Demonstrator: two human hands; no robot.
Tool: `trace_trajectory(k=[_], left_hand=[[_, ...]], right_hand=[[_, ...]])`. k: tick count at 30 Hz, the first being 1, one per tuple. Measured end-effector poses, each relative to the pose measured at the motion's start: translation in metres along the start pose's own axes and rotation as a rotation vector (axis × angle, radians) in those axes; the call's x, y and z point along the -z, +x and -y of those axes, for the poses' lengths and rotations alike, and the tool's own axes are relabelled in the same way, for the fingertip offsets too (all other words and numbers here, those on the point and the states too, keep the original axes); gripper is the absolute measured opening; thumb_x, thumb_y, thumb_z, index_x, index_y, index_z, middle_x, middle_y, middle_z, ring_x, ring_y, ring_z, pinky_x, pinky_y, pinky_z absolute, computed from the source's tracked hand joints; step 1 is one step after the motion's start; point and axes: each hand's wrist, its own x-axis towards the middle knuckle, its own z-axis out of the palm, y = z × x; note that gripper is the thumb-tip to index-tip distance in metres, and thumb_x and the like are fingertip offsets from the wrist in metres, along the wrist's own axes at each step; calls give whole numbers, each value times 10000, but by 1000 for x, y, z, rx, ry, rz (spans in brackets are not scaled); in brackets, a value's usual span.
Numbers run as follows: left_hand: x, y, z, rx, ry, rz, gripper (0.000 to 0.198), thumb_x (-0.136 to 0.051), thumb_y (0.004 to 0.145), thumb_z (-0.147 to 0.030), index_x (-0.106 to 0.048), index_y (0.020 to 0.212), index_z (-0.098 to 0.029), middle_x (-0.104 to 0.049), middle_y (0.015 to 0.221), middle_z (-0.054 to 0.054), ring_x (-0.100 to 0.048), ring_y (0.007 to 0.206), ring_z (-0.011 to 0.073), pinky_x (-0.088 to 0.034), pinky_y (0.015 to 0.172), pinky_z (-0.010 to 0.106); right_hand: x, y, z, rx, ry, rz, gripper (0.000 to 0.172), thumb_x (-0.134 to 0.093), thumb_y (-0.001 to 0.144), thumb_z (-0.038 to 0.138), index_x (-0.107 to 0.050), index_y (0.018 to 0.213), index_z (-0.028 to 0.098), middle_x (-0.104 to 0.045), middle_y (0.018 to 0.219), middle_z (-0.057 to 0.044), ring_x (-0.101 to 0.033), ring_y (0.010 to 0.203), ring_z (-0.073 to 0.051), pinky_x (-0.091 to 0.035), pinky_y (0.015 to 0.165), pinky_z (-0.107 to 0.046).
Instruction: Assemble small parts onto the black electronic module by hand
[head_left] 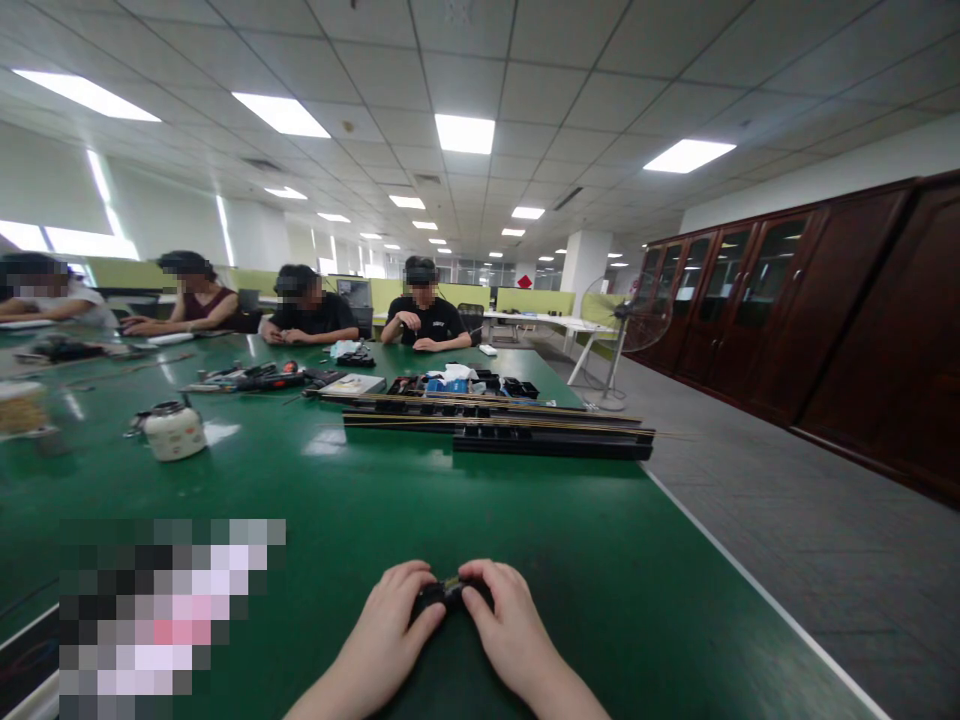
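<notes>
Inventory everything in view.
part: 1, black, between hands
table: 1, green, foreground
rails: at least 2, black, mid-table
rods: several, tan, on rails
trays: several, black, behind rails
tools: several, mostly dark, left of trays
pot: 1, white, table left
tub: 1, yellowish, left edge
people: 4, mostly dark tops, across table
fan: 1, grey, right
cabinets: several, brown, right wall
partitions: several, light green, background
lights: many, white, ceiling
left hand: 1, bare, on part
right hand: 1, bare, on part
</notes>
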Motion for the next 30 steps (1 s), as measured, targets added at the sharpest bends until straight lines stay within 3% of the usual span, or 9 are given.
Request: trace_trajectory(k=[13, 23, 30], left_hand=[[0, -1, -1, 8, 5, 21, 197, -481, 776, -323, -600, 892, -218, -611, 1055, 77, -522, 1042, 242, -411, 912, 435], [1, -1, -1, 13, -13, 41, 217, -519, 744, -282, -589, 937, -211, -603, 1077, 87, -507, 1052, 246, -388, 926, 428], [1, -2, -1, 2, -56, 17, 289, -554, 697, -221, -559, 985, -214, -601, 1063, 85, -513, 1027, 243, -393, 916, 416]], right_hand=[[3, -1, 3, 14, -21, -6, 197, -461, 787, 250, -618, 907, 247, -641, 921, -19, -545, 927, -201, -382, 851, -330], [2, -2, 4, 35, -30, 1, 250, -479, 740, 174, -616, 937, 242, -644, 946, -25, -540, 943, -208, -380, 879, -351], [3, -2, 2, 52, 11, 12, 323, -539, 688, 177, -622, 993, 245, -616, 1084, -48, -505, 1069, -225, -334, 959, -383]])
